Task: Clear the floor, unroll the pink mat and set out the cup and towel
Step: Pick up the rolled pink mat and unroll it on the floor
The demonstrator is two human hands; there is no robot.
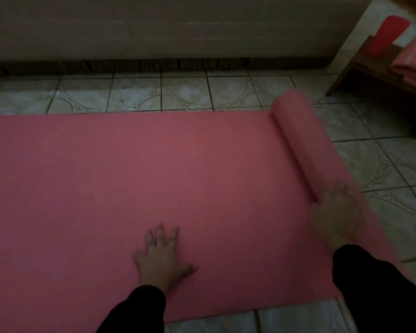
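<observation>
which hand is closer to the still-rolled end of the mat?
Right. The right hand rests on the rolled end at its near side; the left hand lies flat on the unrolled mat, well away from it.

Single head-worn view, wide-angle, looking forward and steeply down from above floor (183, 92). Close to mat (154, 164), which fills mid-frame; both sleeves enter at bottom edge. Wall base across top, stool (360, 66) at upper right.
</observation>
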